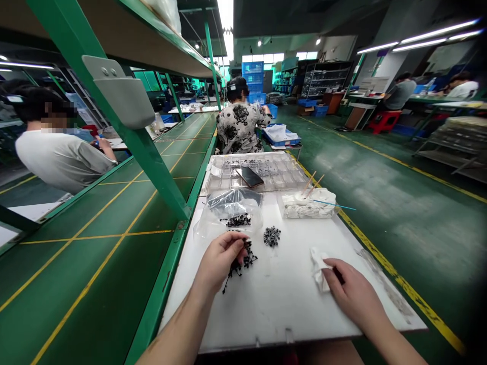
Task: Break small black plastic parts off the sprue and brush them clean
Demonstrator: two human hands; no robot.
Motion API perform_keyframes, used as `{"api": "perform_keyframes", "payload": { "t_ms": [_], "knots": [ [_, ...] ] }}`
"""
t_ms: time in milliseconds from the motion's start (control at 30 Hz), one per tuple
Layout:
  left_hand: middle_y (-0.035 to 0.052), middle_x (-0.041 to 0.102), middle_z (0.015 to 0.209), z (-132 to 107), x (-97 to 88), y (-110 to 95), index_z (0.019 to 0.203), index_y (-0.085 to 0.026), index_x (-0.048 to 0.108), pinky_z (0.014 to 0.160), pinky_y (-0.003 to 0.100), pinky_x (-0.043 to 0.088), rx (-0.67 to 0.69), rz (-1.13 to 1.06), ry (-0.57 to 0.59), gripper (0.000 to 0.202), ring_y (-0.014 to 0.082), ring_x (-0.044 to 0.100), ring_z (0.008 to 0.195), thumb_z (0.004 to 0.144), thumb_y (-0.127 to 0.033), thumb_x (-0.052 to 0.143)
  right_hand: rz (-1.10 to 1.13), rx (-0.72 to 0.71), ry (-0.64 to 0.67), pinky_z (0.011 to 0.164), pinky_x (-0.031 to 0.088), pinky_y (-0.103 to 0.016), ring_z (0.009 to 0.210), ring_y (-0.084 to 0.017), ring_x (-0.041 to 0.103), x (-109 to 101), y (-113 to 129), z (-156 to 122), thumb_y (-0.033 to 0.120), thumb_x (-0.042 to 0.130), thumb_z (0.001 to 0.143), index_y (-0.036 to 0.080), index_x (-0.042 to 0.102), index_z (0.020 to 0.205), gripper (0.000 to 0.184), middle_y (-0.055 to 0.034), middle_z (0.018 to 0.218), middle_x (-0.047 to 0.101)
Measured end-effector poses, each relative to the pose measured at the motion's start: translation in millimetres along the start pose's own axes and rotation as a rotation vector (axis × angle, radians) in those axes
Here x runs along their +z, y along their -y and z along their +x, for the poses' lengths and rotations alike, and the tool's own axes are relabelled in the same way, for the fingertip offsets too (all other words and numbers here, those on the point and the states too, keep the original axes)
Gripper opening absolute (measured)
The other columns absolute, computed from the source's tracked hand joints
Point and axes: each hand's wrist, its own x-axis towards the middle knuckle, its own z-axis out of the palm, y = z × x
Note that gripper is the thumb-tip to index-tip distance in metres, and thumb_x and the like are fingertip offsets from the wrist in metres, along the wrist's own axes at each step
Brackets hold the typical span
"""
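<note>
My left hand (219, 259) is closed in a pinch on a black sprue of small plastic parts (243, 262) that hangs down onto the white work board (281, 304). My right hand (352, 291) rests on the board with its fingers curled over a crumpled white cloth (318, 264). A small heap of dark ring-shaped parts (271, 235) lies between the two hands, a little farther away. Behind my left hand a clear plastic bag (228, 210) holds more black parts (239, 220).
A clear dish with white wadding and several swabs (309, 203) stands at the right back. Farther off is a clear compartment tray (262, 172) with a phone (249, 176) on it. A green conveyor (99, 228) runs on the left. Other people sit ahead and to the left.
</note>
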Motion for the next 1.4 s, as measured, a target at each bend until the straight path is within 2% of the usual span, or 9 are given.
{"api": "perform_keyframes", "payload": {
  "t_ms": [100,233,367,533,600,767,1100,1267,1400],
  "knots": [
    [0.0007,0.066,0.070,8.5,38.0,-3.5,0.101,-0.016,0.072,0.061,0.024,0.046,-0.062,-0.248,0.050,0.035,0.0124,0.058,0.060,0.088,-0.048,0.080,0.032,-0.052,-0.126,0.086,0.058,-0.045,0.096,-0.029,0.070,-6.7,-0.9,-7.1,0.049,0.052,0.103,0.022,0.062,0.130,0.040,-0.0094,0.105,0.071],
    [0.0013,0.067,0.075,22.9,74.5,-4.8,0.099,-0.015,0.072,0.062,0.023,0.047,-0.130,-0.513,0.095,0.040,0.0104,0.058,0.062,0.081,-0.046,0.090,0.067,-0.160,-0.259,0.091,0.056,-0.048,0.104,-0.030,0.066,-23.8,16.4,4.9,0.039,0.050,0.103,0.025,0.057,0.132,0.032,-0.0105,0.112,0.065],
    [0.0010,0.067,0.073,39.4,91.2,1.8,0.097,-0.014,0.074,0.060,0.021,0.047,-0.179,-0.671,0.106,0.037,0.0096,0.057,0.062,0.079,-0.039,0.094,0.222,-0.280,-0.138,0.077,0.056,-0.041,0.090,-0.024,0.063,-30.8,65.5,60.1,0.029,0.058,0.101,0.030,0.055,0.131,0.030,-0.0065,0.106,0.064],
    [0.0002,0.070,0.078,57.6,93.1,16.3,0.101,-0.017,0.075,0.062,0.021,0.051,-0.186,-0.791,0.005,0.038,0.0093,0.060,0.063,0.075,-0.032,0.098,0.522,-0.466,-0.021,0.071,0.055,-0.038,0.081,-0.020,0.061,-4.4,112.1,119.1,0.021,0.060,0.100,0.034,0.057,0.124,0.028,-0.0028,0.098,0.066],
    [-0.0007,0.069,0.077,60.9,92.3,24.1,0.100,-0.018,0.074,0.064,0.021,0.053,-0.196,-0.818,-0.049,0.039,0.0091,0.060,0.063,0.074,-0.033,0.099,0.606,-0.499,-0.019,0.071,0.056,-0.039,0.083,-0.021,0.062,11.7,115.1,123.5,0.020,0.065,0.097,0.033,0.060,0.123,0.029,-0.0038,0.098,0.066],
    [0.0032,0.074,0.086,56.4,95.5,40.4,0.096,-0.017,0.075,0.075,0.021,0.056,-0.220,-0.805,-0.117,0.027,0.0109,0.066,0.075,0.083,-0.032,0.094,0.775,-0.361,0.087,0.069,0.058,-0.034,0.080,-0.018,0.063,34.7,106.0,114.1,0.017,0.070,0.095,0.027,0.065,0.116,0.023,-0.0043,0.097,0.067],
    [0.0039,0.075,0.085,50.4,95.1,39.3,0.097,-0.016,0.077,0.072,0.025,0.061,-0.264,-0.882,-0.128,0.021,0.0136,0.070,0.074,0.083,-0.018,0.092,0.926,-0.323,0.153,0.078,0.059,-0.030,0.087,-0.015,0.070,21.1,99.8,112.1,0.008,0.070,0.095,0.027,0.071,0.106,0.023,-0.0014,0.094,0.073],
    [0.0047,0.072,0.095,48.8,89.8,39.5,0.115,-0.016,0.076,0.069,0.030,0.063,-0.282,-0.968,-0.022,0.028,0.0154,0.070,0.078,0.089,-0.013,0.085,1.102,-0.218,0.247,0.084,0.061,-0.028,0.096,-0.016,0.072,18.4,99.8,110.8,0.012,0.072,0.096,0.028,0.075,0.104,0.018,-0.0028,0.101,0.073],
    [0.0063,0.070,0.096,46.8,90.5,43.1,0.123,-0.013,0.074,0.068,0.027,0.058,-0.282,-0.990,0.061,0.036,0.0136,0.066,0.077,0.091,-0.023,0.086,1.256,-0.139,0.364,0.081,0.064,-0.029,0.094,-0.016,0.075,17.5,97.4,109.8,0.015,0.073,0.097,0.030,0.077,0.107,0.019,-0.0030,0.107,0.072]
  ]
}}
